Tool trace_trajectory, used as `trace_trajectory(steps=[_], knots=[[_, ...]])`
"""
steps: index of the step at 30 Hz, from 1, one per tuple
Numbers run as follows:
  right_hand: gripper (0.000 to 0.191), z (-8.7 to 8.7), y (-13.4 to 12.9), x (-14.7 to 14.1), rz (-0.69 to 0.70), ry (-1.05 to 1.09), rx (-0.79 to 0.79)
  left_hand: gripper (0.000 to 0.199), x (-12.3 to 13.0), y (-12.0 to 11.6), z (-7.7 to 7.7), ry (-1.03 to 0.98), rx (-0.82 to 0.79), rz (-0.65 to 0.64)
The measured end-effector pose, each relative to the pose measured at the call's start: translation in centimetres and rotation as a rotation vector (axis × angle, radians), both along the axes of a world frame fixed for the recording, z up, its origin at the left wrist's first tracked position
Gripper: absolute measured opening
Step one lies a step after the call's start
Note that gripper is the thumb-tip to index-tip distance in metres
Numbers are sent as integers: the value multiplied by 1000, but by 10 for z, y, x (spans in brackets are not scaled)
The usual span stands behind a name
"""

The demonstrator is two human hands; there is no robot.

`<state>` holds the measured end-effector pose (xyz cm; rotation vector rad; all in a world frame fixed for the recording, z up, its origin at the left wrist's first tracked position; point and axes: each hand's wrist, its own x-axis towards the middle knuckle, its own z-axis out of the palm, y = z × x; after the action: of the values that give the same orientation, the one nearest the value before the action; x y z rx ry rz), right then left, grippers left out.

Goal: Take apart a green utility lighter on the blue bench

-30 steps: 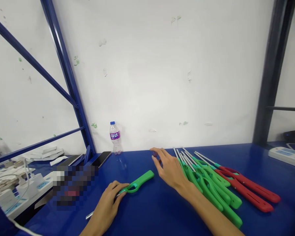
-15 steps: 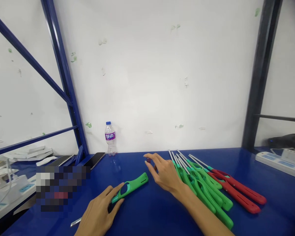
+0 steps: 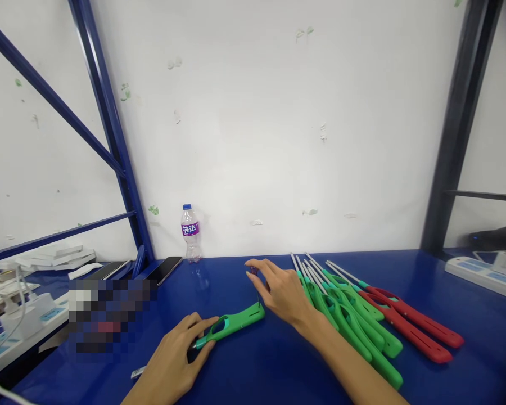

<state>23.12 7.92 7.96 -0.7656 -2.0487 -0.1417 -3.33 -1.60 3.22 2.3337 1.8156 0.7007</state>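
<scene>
My left hand [image 3: 179, 351] is closed round the neck of a green lighter [image 3: 240, 322], whose metal tube pokes out below the wrist. The lighter lies slanted on the blue table, handle end up and to the right. Above that end, my right hand [image 3: 280, 289] pinches a small dark red handle [image 3: 253, 271]; a thin dark shaft runs down from it to the handle's tip. Several green lighters [image 3: 354, 326] lie in a pile to the right of my right hand, beside red lighters [image 3: 417, 326], their metal tubes pointing away.
A plastic bottle [image 3: 191, 233] with a purple label stands at the back, near a dark phone [image 3: 164, 270]. Power strips [image 3: 484, 275] lie at both sides. A blue metal frame [image 3: 113, 135] rises at the left, before a white wall [image 3: 253, 129].
The held green lighter has shifted slightly right, with its handle end now under my right hand. The thin shaft now shows, reaching the handle's end. The camera view has shifted slightly.
</scene>
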Motion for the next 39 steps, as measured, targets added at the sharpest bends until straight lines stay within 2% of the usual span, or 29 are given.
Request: trace_trajectory(steps=[6, 14, 26, 34, 36, 39], knots=[[21, 3, -1, 0, 31, 14, 7, 40, -1, 1, -1, -2, -20, 2], [25, 0, -3, 0, 50, -9, 32, 39, 5, -3, 8, 21, -23, 14], [23, 2, 1, -2, -23, 70, -154, 37, 7, -8, 11, -1, 58, 8], [13, 6, 1, 0, 81, 231, -179, 38, 5, -8, 7, 13, 72, 19], [13, 8, 2, -1, 114, 293, -234, 37, 5, -8, 8, 20, 74, 10], [17, 11, 2, -3, 203, 381, -399, 37, 6, -9, 10, 31, 71, -1]])
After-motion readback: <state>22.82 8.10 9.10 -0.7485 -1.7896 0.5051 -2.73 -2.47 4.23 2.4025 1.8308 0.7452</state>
